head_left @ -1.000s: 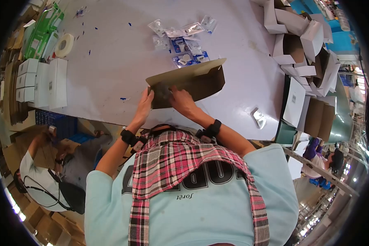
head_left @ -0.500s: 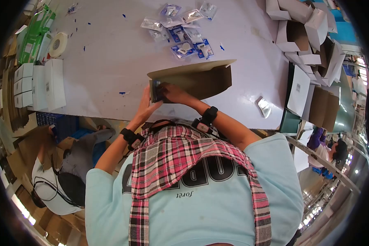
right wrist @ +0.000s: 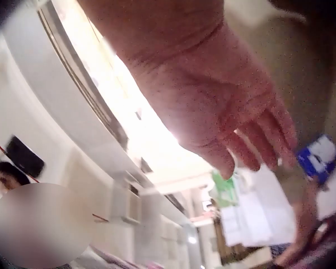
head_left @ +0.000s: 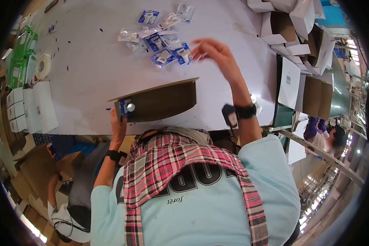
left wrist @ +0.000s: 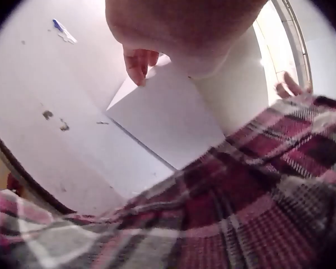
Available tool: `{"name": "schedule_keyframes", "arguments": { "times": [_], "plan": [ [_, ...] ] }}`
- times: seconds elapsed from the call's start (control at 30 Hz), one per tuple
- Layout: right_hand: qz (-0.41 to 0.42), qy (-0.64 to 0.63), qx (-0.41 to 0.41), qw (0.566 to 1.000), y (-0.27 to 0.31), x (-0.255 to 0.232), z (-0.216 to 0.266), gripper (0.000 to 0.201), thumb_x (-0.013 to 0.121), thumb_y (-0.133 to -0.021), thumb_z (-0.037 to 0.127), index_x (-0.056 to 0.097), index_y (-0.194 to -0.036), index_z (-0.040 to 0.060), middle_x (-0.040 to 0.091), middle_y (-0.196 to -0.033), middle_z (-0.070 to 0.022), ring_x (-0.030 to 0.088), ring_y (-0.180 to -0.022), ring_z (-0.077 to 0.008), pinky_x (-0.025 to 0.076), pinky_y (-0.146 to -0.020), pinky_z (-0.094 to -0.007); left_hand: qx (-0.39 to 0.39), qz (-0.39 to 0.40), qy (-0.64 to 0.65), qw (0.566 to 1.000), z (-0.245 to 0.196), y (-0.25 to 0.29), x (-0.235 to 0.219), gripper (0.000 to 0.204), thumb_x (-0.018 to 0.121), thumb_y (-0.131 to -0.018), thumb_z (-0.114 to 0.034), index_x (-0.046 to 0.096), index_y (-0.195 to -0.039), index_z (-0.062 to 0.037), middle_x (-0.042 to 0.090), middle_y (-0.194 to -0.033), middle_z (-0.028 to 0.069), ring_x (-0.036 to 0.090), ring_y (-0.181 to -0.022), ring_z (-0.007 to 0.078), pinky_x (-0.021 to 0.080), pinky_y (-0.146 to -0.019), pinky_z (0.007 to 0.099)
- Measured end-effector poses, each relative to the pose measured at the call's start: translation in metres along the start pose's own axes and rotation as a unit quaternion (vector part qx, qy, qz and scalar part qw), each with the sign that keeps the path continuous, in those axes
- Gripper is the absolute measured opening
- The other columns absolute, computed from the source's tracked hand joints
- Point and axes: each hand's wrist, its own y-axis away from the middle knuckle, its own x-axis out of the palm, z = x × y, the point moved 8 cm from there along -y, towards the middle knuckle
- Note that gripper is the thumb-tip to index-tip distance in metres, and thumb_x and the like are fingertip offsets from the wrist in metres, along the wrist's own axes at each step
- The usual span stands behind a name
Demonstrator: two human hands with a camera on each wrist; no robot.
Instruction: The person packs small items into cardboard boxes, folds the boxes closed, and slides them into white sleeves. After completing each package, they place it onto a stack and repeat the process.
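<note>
A long, open cardboard box lies near the table's front edge, brown inside, its white outside facing the left wrist camera. The left hand grips its left end, fingers bent over the edge. Inside that end is a blue-and-white packet, also visible in the right wrist view. Beyond the box, the right hand is blurred beside the right side of a pile of blue and clear packets. Its fingers look loose in the right wrist view, holding nothing visible.
White boxes, a tape roll and green packaging stand at the left. Open white boxes crowd the right side. Small blue bits lie scattered on the table. Another person is at lower left.
The right hand has left the box and moved up and right to the packet pile. A blue packet now shows at the box's left end, which the left hand still grips.
</note>
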Motion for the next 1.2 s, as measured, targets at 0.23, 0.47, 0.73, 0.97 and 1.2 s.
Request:
{"name": "schedule_keyframes", "arguments": {
  "times": [0.23,0.47,0.73,0.97,1.2],
  "plan": [
    [-0.212,0.303,0.186,0.911,-0.059,-0.089,-0.202,0.058,0.067,-0.076,0.044,0.058,-0.109,-0.0029,0.067,-0.094,-0.0177,0.064,-0.090,-0.0295,0.049,-0.079,-0.0351,-0.039,0.031,0.030,0.998,0.008,-0.006,-0.003,0.030,0.051,-0.086,-0.003,0.047,-0.114,0.0052,0.048,-0.109,0.0238,0.046,-0.101,0.0400,0.037,-0.090,0.0405],
    [-0.126,0.367,0.146,0.910,-0.071,-0.065,-0.237,0.057,0.070,-0.073,0.035,0.056,-0.109,-0.0073,0.067,-0.087,-0.0179,0.066,-0.078,-0.0262,0.050,-0.071,-0.0327,-0.042,0.021,0.041,0.998,0.009,-0.005,0.005,0.030,0.051,-0.086,-0.002,0.047,-0.115,0.0052,0.048,-0.111,0.0249,0.045,-0.103,0.0425,0.035,-0.093,0.0431],
    [-0.222,0.311,0.187,0.905,-0.043,-0.050,-0.226,0.052,0.073,-0.069,0.042,0.066,-0.084,-0.0070,0.065,-0.072,-0.0145,0.063,-0.069,-0.0206,0.049,-0.066,-0.0303,-0.019,0.020,0.036,0.999,-0.005,-0.012,0.004,0.029,0.049,-0.086,-0.002,0.045,-0.114,0.0037,0.046,-0.106,0.0227,0.045,-0.099,0.0409,0.037,-0.089,0.0428],
    [-0.036,0.258,0.203,0.944,-0.047,-0.024,-0.248,0.053,0.071,-0.071,0.038,0.060,-0.099,-0.0056,0.064,-0.074,-0.0114,0.061,-0.067,-0.0160,0.048,-0.063,-0.0276,0.009,0.023,0.009,1.000,-0.010,-0.015,0.005,0.028,0.047,-0.085,-0.001,0.044,-0.113,0.0022,0.044,-0.104,0.0208,0.045,-0.097,0.0393,0.038,-0.086,0.0415],
    [-0.162,0.149,0.164,0.962,-0.026,-0.042,-0.227,0.045,0.066,-0.077,0.038,0.064,-0.095,-0.0032,0.065,-0.076,-0.0108,0.059,-0.066,-0.0130,0.048,-0.060,-0.0256,-0.003,0.016,0.018,1.000,0.003,-0.012,0.011,0.033,0.048,-0.083,0.000,0.043,-0.116,0.0015,0.044,-0.107,0.0199,0.045,-0.100,0.0385,0.038,-0.089,0.0406]
  ]
}}
